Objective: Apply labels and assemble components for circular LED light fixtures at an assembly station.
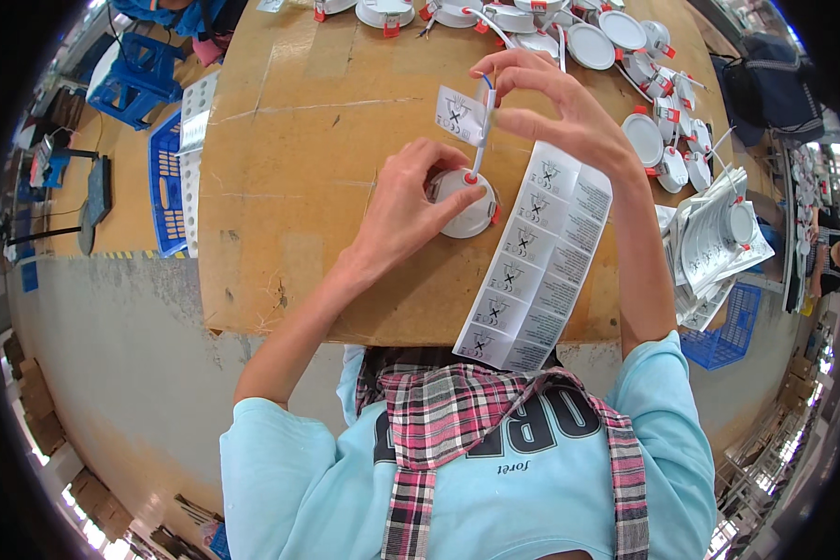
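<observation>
My left hand (403,191) is closed round a white round downlight (463,217) on the table, its thumb lying across the lamp. The lamp has red clips at its rim. A white cable (482,154) rises from it, with a blue wire end at the top. A white printed label (459,114) sticks out to the left from the cable like a flag. My right hand (560,105) curls its fingers and thumb about the upper end of the cable, beside the label. Below my right wrist lies a long sheet of printed labels (532,257), reaching over the table's near edge.
Many more white downlights (591,47) with red clips crowd the far and right side of the wooden table (289,187). A stack of printed papers (709,247) sits at the right edge. Blue crates (166,187) and blue stools (138,79) stand at the left.
</observation>
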`<state>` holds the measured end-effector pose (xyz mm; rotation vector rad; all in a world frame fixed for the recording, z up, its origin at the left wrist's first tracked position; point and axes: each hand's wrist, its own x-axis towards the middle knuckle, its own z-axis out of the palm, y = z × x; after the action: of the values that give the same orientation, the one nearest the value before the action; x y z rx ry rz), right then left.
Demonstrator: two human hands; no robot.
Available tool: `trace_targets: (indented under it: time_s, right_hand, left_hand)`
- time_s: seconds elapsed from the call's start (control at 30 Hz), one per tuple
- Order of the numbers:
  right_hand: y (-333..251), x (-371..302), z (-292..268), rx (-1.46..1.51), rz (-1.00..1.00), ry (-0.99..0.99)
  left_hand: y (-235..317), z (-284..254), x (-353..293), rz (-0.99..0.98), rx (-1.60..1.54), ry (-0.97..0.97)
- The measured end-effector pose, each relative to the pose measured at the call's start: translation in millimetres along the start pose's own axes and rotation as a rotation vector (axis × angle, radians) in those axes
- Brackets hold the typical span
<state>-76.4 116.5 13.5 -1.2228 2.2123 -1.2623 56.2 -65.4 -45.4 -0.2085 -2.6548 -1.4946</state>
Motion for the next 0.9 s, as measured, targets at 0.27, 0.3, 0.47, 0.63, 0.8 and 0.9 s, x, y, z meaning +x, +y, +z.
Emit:
trace_targets:
  time_s: [0.27, 0.3, 0.47, 0.63, 0.8, 0.9]
  right_hand:
    - [-19.8, -1.1, 16.4, -0.218, -0.059, 0.139]
    - [-18.7, -1.3, 17.2, -0.22, -0.067, 0.132]
    - [-23.5, 0.0, 22.1, -0.196, -0.071, 0.157]
    - [-17.1, -2.2, 19.9, -0.191, -0.049, 0.18]
    - [-11.3, -2.0, 19.1, -0.179, -0.053, 0.204]
    - [-9.0, -2.9, 20.7, -0.14, -0.042, 0.23]
  left_hand:
    - [-43.2, -30.8, 56.6, -0.22, -0.873, -0.03]
    - [-49.2, -30.6, 67.5, -0.208, -1.035, -0.192]
    - [-55.9, -24.3, 92.9, -0.086, -1.26, -0.638]
    - [-54.9, -20.6, 97.2, -0.036, -1.263, -0.67]
    - [-53.5, -18.5, 94.4, -0.124, -1.187, -0.557]
    - [-57.4, -14.7, 95.2, -0.139, -1.163, -0.491]
